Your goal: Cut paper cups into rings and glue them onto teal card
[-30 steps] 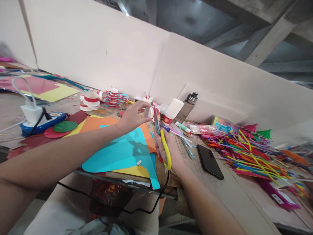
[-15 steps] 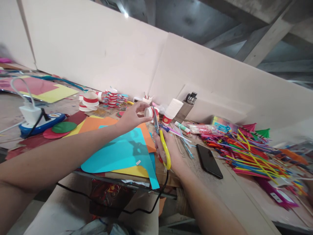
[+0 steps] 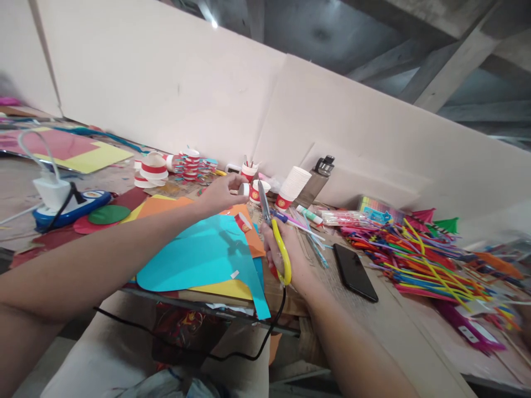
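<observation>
Nearest, a black cable (image 3: 230, 357) loops across the person's pale trouser legs (image 3: 108, 342) below the edge of the tabletop (image 3: 14, 182). Just past the edge lie overlapping paper sheets: a yellow sheet (image 3: 228, 289) partly under a large blue sheet (image 3: 191, 265), which bears a small white scrap (image 3: 234, 274).

To the right, the right hand (image 3: 288, 249) has its fingers closed around the yellow handles of the scissors (image 3: 282, 254), whose blades point away and look nearly together. A black phone (image 3: 355, 272) lies to the right of that wrist. Beyond the white scrap, a red-and-white paper piece (image 3: 243, 222) rests where the blue sheet meets an orange sheet (image 3: 254, 240).

The left hand (image 3: 219, 196) is above the far part of the sheets, thumb and fingers gripping a small white cup piece (image 3: 244, 190), left of the scissor blades and apart from them.

On the far left, a green disc (image 3: 109, 214) overlaps a red disc (image 3: 91, 225) beside a blue power strip (image 3: 89, 198). On the right spreads a heap of colourful pipe cleaners (image 3: 427, 262).

Further off, a paper cup (image 3: 254, 194) shows behind the blades, then a leaning stack of cups (image 3: 293, 185), a bottle (image 3: 314, 185) and a pale wall panel (image 3: 174, 88).
</observation>
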A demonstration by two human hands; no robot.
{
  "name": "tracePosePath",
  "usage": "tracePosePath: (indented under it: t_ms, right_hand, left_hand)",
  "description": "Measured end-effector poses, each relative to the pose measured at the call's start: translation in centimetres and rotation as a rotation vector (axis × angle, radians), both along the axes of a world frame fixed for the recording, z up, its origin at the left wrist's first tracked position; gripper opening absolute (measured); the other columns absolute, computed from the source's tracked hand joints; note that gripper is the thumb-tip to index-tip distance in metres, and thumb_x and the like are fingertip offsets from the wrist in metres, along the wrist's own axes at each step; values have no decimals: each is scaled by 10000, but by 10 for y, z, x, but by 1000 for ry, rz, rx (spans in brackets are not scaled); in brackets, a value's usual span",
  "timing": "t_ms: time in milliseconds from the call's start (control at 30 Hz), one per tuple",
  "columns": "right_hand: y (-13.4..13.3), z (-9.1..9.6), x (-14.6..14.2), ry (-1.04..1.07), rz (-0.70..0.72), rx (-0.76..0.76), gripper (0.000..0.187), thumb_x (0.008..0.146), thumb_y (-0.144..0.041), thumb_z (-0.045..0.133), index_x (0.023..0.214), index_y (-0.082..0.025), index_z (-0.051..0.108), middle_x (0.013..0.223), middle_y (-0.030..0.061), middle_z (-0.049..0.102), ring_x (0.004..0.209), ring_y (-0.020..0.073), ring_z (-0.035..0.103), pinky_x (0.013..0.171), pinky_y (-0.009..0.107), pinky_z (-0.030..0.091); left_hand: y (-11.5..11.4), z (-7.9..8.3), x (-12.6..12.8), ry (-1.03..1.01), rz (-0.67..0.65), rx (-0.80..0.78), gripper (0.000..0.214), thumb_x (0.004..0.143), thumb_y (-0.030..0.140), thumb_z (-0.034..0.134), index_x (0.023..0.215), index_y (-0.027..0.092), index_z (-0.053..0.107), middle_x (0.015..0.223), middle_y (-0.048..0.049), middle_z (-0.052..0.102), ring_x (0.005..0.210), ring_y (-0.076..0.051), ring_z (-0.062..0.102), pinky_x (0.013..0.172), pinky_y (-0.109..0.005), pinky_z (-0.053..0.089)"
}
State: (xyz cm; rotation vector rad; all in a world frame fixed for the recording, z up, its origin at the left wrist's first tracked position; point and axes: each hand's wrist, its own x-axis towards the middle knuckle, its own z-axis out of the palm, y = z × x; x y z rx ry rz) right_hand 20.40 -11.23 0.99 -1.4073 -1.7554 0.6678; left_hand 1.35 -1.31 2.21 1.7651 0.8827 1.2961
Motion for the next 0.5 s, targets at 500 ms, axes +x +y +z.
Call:
tracePosePath:
  t_ms: [500]
  right_hand:
    - [26, -13, 19, -39, -36, 5, 252, 840, -471, 574, 818, -221, 555, 545, -44, 535, 475, 118, 491, 439, 210, 352]
  left_hand:
    - [41, -17, -48, 471, -245, -138, 293, 686, 305, 574, 888, 219, 769, 910, -45, 756, 808, -205, 679, 665, -246, 512]
